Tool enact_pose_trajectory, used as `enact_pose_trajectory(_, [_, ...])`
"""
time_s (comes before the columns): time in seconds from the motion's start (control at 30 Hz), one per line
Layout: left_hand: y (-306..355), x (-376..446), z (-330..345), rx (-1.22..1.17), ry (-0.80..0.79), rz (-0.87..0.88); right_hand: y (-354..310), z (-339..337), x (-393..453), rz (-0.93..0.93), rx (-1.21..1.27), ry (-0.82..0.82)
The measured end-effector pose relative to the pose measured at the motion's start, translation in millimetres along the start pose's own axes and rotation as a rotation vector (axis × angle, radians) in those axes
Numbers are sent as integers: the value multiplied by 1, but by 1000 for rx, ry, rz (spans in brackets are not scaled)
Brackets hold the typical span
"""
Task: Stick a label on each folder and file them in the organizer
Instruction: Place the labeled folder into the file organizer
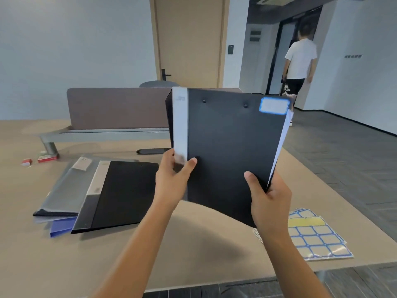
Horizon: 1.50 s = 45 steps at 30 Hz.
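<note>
- left hand [171, 177]: fingers clamped on the spine edge of the black folder [232, 151], thumb on the front cover, other fingers behind, hidden
- right hand [268, 198]: fingers clamped on the folder's lower right corner, thumb on the cover, rest wrapped behind the open edge
- black folder held upright above the desk [204, 244], tilted slightly, clear of the surface; pale spine strip on its left, white pages showing along its right edge
- blue-bordered label [274, 106] stuck in the folder's top right corner, looks blank
- label sheets [315, 235] flat on the desk just right of the right wrist: blue-bordered blanks, one yellow row
- pile of folders [94, 194] on the desk left of the left forearm: a black one on top, grey translucent and blue ones under it
- small red-and-white items [40, 159] further left, too blurred to identify
- desk divider panel [116, 108] behind the pile
- person in white shirt [299, 65] in the corridor, far right, back turned
</note>
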<state>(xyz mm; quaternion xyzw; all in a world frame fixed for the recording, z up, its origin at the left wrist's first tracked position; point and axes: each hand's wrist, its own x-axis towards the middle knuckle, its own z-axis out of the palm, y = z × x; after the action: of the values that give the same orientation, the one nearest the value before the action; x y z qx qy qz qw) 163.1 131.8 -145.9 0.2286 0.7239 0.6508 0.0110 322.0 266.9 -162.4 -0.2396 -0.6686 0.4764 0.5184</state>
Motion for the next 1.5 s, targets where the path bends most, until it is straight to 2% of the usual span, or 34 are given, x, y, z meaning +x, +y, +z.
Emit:
enact_pose_trajectory(0.23, [-46,9,1,536,-105,-46,-12,41,22,-67,-47,126])
enact_pose_trajectory(0.4, [-93,-3,2,947,-261,56,-16,80,38,-102,-106,185])
enact_pose_trajectory(0.53, [-116,-7,2,1137,-356,112,-22,113,49,-128,-150,190])
enact_pose_trajectory(0.77, [-147,-5,-4,1164,-342,165,-7,170,69,-113,-209,134])
enact_pose_trajectory(1.0, [-151,-3,-4,1173,-349,202,11,214,86,-141,-270,116])
enact_pose_trajectory(1.5, [-148,-5,-3,1141,-322,187,12,261,104,-122,-228,63])
